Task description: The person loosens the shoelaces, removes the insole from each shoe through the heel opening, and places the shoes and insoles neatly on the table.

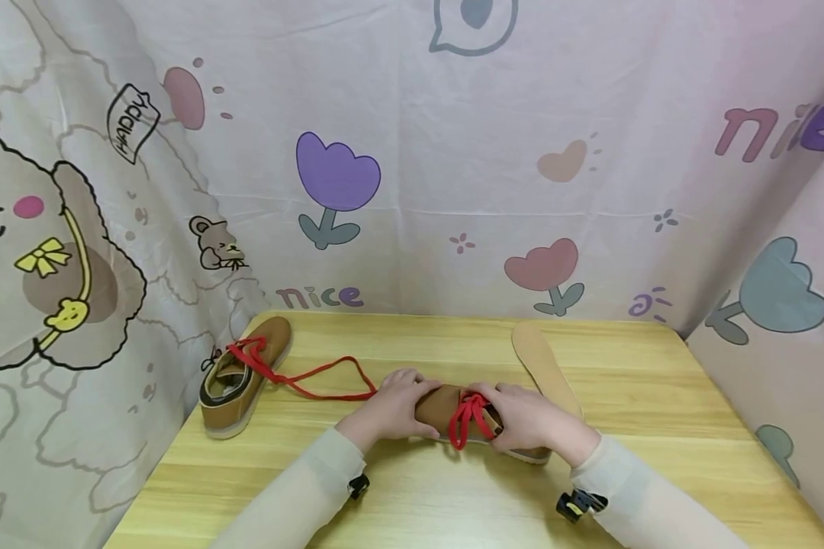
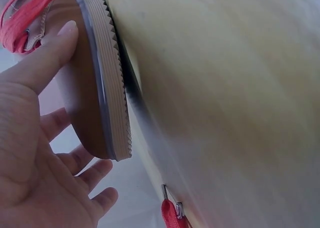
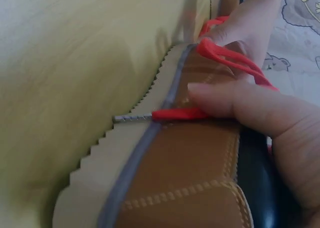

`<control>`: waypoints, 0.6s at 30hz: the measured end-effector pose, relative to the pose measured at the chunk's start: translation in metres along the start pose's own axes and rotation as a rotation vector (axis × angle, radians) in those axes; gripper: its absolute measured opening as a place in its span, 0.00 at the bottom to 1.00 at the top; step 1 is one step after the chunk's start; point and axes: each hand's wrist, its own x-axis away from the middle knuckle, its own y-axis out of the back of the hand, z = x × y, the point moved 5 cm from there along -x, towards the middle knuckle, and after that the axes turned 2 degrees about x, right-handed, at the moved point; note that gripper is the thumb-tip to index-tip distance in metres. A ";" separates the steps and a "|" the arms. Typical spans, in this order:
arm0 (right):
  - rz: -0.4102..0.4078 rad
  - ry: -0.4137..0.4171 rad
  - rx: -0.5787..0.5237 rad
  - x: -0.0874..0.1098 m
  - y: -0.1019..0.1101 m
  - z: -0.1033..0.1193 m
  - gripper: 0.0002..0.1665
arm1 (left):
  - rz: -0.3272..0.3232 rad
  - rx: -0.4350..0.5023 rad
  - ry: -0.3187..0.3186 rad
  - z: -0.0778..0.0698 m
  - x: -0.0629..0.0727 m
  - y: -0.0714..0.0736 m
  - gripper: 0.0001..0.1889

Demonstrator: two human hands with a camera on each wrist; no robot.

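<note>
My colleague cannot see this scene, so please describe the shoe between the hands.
On the wooden table, near its middle, the left hand and right hand hold a brown shoe. Its red lace is tied in a bow; the other shoe has a trailing lace.

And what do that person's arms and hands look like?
Both arms wear long, cream-coloured sleeves. The left hand and right hand are bare, and a small black gadget shows near each cuff.

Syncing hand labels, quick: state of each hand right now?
Left hand: closed, holding the nearer brown shoe at its toe end.
Right hand: closed, holding the same shoe farther back, toward the heel.
</note>
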 end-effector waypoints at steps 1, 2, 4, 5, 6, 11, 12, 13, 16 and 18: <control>0.003 0.001 -0.005 0.001 0.001 0.000 0.57 | 0.002 0.003 -0.001 0.000 0.000 0.000 0.44; 0.004 0.001 -0.013 0.003 0.002 0.000 0.58 | 0.004 0.006 -0.001 0.000 0.000 0.000 0.44; 0.003 -0.001 -0.023 0.007 0.005 -0.002 0.60 | 0.009 0.010 0.001 0.001 0.001 -0.001 0.44; 0.003 -0.005 -0.029 0.009 0.006 -0.002 0.61 | 0.010 0.013 0.001 0.001 0.001 -0.001 0.44; 0.005 -0.010 -0.036 0.011 0.008 -0.003 0.61 | 0.012 0.015 0.001 0.002 0.001 -0.002 0.44; 0.023 -0.057 -0.054 0.023 0.016 -0.010 0.61 | 0.016 0.024 -0.004 0.003 0.000 -0.002 0.44; 0.026 -0.068 -0.058 0.026 0.018 -0.012 0.60 | 0.016 0.023 -0.006 0.003 0.000 -0.003 0.44; 0.028 -0.081 -0.059 0.029 0.020 -0.014 0.59 | 0.019 0.023 -0.004 0.003 0.000 -0.003 0.44; 0.025 -0.117 -0.069 0.036 0.025 -0.020 0.55 | 0.023 0.020 -0.002 0.003 0.000 -0.003 0.44; 0.016 -0.124 -0.070 0.039 0.026 -0.023 0.52 | 0.028 0.023 0.003 0.002 0.000 -0.003 0.43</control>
